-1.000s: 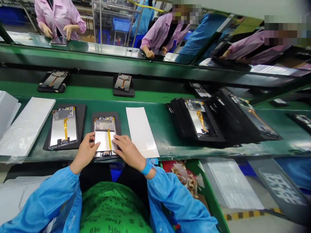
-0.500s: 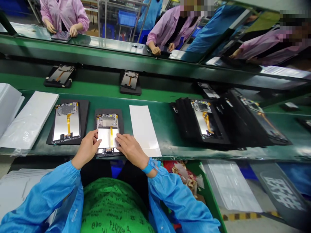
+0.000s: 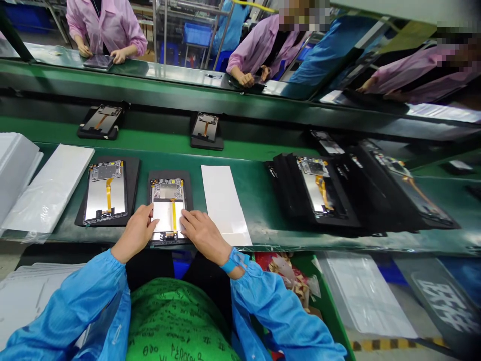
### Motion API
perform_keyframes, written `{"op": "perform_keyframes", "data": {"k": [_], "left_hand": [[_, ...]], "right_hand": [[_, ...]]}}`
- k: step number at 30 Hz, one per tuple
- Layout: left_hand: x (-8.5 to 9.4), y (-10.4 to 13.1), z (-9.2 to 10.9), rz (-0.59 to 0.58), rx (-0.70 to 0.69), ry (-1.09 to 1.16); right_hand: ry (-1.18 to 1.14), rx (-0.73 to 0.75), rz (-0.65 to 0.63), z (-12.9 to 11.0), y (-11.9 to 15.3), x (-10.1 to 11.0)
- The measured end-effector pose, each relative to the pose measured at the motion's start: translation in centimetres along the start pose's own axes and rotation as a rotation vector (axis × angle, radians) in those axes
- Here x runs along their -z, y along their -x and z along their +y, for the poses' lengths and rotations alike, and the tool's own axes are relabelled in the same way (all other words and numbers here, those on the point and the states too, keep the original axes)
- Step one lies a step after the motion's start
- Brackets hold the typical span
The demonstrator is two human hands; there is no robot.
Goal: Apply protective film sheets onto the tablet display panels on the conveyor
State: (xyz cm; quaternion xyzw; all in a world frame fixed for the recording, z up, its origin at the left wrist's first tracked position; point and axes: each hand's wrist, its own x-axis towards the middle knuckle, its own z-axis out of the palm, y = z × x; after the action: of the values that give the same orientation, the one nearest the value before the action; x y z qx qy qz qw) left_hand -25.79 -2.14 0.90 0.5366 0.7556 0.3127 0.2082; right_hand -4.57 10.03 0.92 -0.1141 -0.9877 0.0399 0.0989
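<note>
An opened tablet (image 3: 164,213), its circuit board at the top and an orange ribbon cable down the middle, lies on a dark pad (image 3: 190,188) in front of me. My left hand (image 3: 138,231) grips its left edge, with the thumb over the face and the fingers curled at the side. Opposite it, my right hand (image 3: 205,234) has its bent fingertips pressed on the right edge. The lower face between them looks bright white; whether that is a film or glare I cannot tell. To the left, a second opened tablet (image 3: 97,193) rests on its own pad.
A white sheet (image 3: 223,200) lies to the right, before stacked dark pads with opened tablets (image 3: 315,188). At left are white bagged packs (image 3: 52,190). Two more tablets (image 3: 100,119) sit on the green strip behind. Co-workers in pink (image 3: 107,25) sit across.
My hands stay at the tablet's two edges, almost unmoved. The whole view has shifted slightly. Across the bench, a co-worker's hands have moved a little.
</note>
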Motion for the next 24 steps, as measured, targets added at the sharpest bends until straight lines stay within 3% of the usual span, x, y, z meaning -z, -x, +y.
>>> {"op": "perform_keyframes", "data": {"k": [4, 8, 13, 17, 21, 24], "left_hand": [[0.0, 0.6, -0.5, 0.026, 0.035, -0.166], [-2.1, 1.6, -1.8, 0.21, 0.023, -0.232], [-5.5, 1.7, -3.3, 0.397, 0.073, 0.052], [-5.9, 1.7, -1.8, 0.432, 0.199, 0.424], [-5.3, 1.5, 0.6, 0.43, 0.341, 0.745], [-3.7, -1.5, 0.8, 0.482, 0.317, 0.761]], "right_hand": [[-0.022, -0.028, -0.007, -0.2, 0.0, -0.3], [-0.096, -0.123, 0.044, -0.5, 0.4, -1.2], [-0.194, -0.164, 0.105, -0.2, 1.2, -1.9], [-0.27, -0.173, 0.087, 0.2, 1.7, -1.9], [-0.325, -0.156, 0.009, 1.1, 3.0, 0.1], [-0.301, -0.195, 0.017, 3.0, 4.9, 4.1]]}}
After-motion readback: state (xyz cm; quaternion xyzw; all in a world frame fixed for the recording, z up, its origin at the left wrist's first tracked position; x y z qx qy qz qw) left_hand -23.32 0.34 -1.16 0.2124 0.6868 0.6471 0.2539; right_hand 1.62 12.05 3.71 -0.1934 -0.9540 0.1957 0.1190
